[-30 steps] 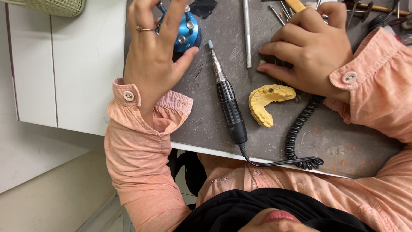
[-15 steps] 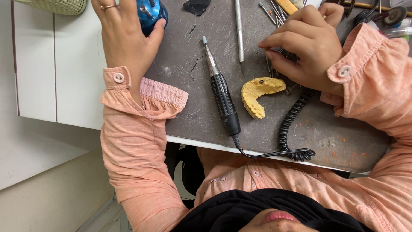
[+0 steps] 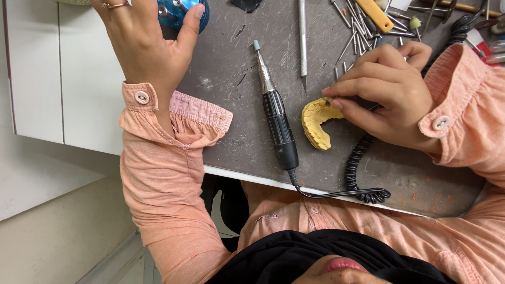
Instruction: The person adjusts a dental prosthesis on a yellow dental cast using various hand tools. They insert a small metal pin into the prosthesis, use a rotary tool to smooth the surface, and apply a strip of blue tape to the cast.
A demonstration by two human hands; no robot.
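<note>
Grey bench (image 3: 231, 105) — 1 yellow dental cast (image 3: 317, 122), 1 handpiece (image 3: 276, 115); right hand (image 3: 386, 94) fingers touching cast, left hand (image 3: 147, 42) fingers spread wide.

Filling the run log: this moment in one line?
left hand: on blue device | right hand: touching yellow dental cast | handpiece: lying between

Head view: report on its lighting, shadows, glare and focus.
Head view: light is even and soft, with faint shadows under the handpiece and the yellow cast; a slight sheen shows on the handpiece's metal tip, no strong glare; the left hand, right hand and bench are sharp; the blue device is cut off by the top edge.
</note>
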